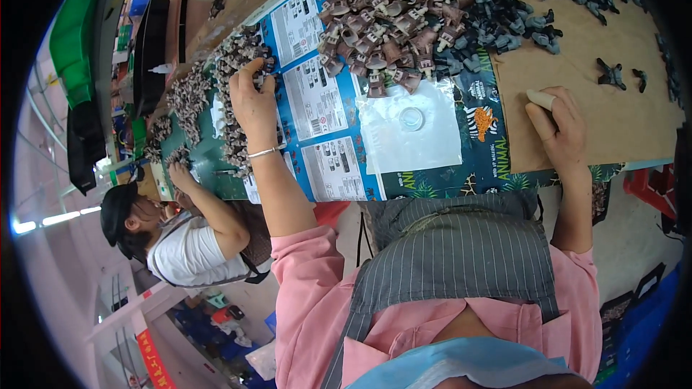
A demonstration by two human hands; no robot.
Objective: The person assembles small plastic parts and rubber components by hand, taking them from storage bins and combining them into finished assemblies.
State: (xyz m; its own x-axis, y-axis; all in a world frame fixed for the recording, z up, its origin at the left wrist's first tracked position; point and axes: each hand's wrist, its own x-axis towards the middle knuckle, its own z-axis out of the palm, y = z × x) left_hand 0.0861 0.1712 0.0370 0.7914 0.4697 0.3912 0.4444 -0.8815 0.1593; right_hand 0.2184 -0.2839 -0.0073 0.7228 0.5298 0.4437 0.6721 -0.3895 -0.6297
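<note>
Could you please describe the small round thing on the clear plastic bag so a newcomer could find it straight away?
Start at the printed blue-green sheet covering the table in front of the person. In its middle, just below the heap of brown figures, lies a clear plastic bag. The small round translucent cap sits on the bag's upper part, the only round, colourless piece; everything nearby is brown or grey.

A single head view looks steeply down from above the person's chest onto the worktop, close in. The worktop fills the upper picture, the person's apron lies below it, and a co-worker sits left.
</note>
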